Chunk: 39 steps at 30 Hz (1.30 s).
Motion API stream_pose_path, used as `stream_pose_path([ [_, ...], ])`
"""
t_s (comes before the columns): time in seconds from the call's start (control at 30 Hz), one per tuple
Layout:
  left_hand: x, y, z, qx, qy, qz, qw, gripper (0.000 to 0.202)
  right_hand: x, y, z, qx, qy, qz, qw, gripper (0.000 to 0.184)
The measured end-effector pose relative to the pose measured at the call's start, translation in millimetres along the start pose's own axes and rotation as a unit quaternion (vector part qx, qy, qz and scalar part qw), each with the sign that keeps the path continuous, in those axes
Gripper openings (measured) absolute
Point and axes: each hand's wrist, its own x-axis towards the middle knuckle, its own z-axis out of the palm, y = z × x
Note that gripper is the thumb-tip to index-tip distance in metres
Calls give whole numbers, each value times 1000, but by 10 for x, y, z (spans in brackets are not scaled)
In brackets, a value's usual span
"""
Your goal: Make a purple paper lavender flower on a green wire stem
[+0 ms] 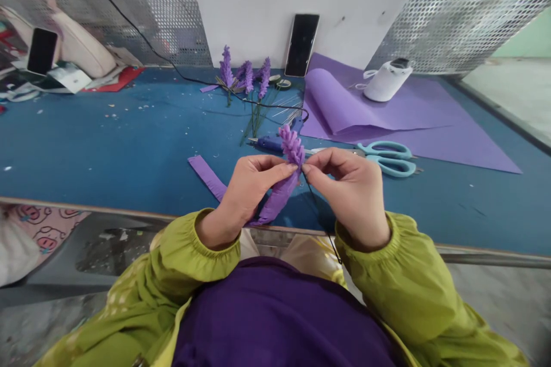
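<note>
Over the near edge of the blue table point(107, 149), both my hands pinch a half-made purple paper flower point(292, 146). My left hand point(247, 192) grips the fringed purple strip point(278, 200) that trails down from the flower. My right hand point(348, 189) is closed on the thin dark wire stem point(316, 206) just under the flower head. A loose purple strip point(206, 175) lies flat to the left of my left hand.
Teal scissors point(387, 157) and a blue glue gun point(271, 141) lie just beyond my hands. Finished purple flowers point(245, 77), a phone point(301, 45) leaning on the wall, purple paper sheets point(387, 120) and a white container point(386, 80) sit further back.
</note>
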Motion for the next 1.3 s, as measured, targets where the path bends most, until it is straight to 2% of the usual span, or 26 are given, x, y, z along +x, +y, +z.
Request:
stream_pose_path([
  [0.1,2,-9,-4,12,17,19,1000,11,-34,-51,19,-107,23,-98,989,14],
  [0.27,-14,34,28,63,45,53,996,17,-76,-57,50,-228,46,-230,945,14],
  [0.37,-19,38,35,83,49,64,993,19,-76,-48,59,-299,50,-278,911,15],
  [0.5,-11,4,19,59,26,86,994,17,-69,-65,56,-361,36,-328,872,18],
  [0.6,-7,-3,12,78,30,86,993,24,-81,-78,47,-380,22,-360,852,19],
  [0.67,-11,11,15,106,40,83,990,29,-91,-82,30,-377,13,-367,850,17],
  [0.73,-19,31,22,124,47,74,988,29,-93,-85,-3,-344,0,-349,872,14],
  [0.8,-28,49,30,128,52,67,988,26,-80,-85,-49,-269,-16,-288,919,11],
  [0.87,-34,58,36,130,56,69,988,24,-50,-76,-98,-171,-25,-181,968,9],
  [0.93,-36,60,41,137,59,81,985,24,-7,-57,-136,-76,-40,-59,995,9],
  [1.0,-36,57,43,150,64,96,982,22,38,-29,-153,3,-73,32,997,13],
  [1.07,-36,53,45,162,64,107,979,20,74,-1,-151,68,-110,80,988,16],
  [1.3,-59,25,34,194,58,127,971,19,102,43,-149,162,-139,144,966,12],
])
